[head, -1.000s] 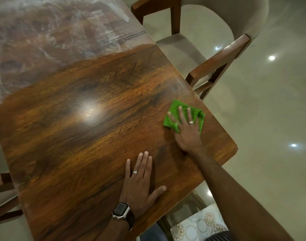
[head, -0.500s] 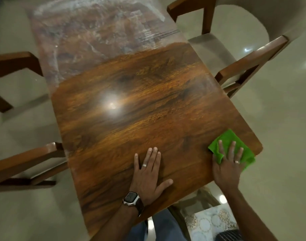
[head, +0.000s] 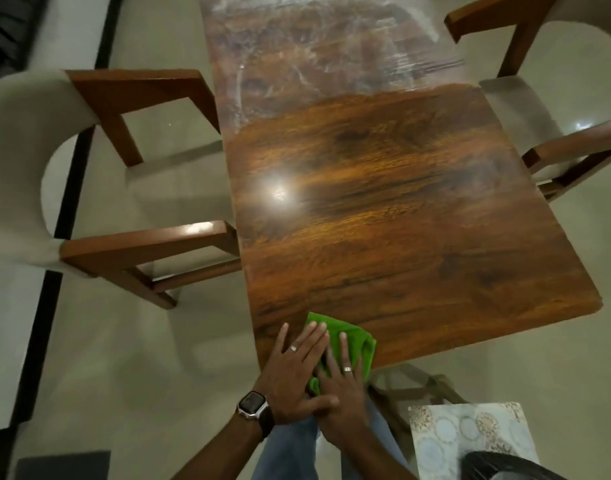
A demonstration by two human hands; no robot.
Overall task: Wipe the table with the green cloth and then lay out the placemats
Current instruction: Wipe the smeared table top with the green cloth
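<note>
Swept from the right corner to the near edge of table (head: 383, 209): cloth (head: 349, 341), now under both flat hands, left (head: 293, 368) overlapping right (head: 342, 386), neither clenched. Soft, light, prone to bunching; press flat through the middle.

Green cloth (head: 354, 341) partly under hands (head: 318, 372)

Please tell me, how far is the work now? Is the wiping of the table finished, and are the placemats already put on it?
Not finished. The near part of the table looks clean and glossy, but the far end shows whitish smears. In hand: the right hand presses the green cloth flat at the near edge, and the left hand lies partly over it. Left: the far end, then the placemats; a patterned one waits off the table.
</note>
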